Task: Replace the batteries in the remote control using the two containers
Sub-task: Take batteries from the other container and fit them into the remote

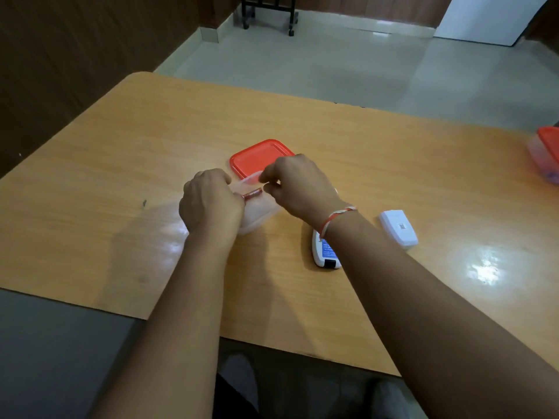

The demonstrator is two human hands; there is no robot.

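Both forearms reach in from six o'clock. Left hand pinches a battery over the open clear container; right hand hovers, fingers curled, apparently empty. Remote control lies at four o'clock, cover off; a lidded container waits at two o'clock. Roughly midway.

Soft, dim; glare on table

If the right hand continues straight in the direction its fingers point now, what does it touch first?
Probably the battery held by the left hand; the right hand points leftward at its free end. Depth is uncertain.
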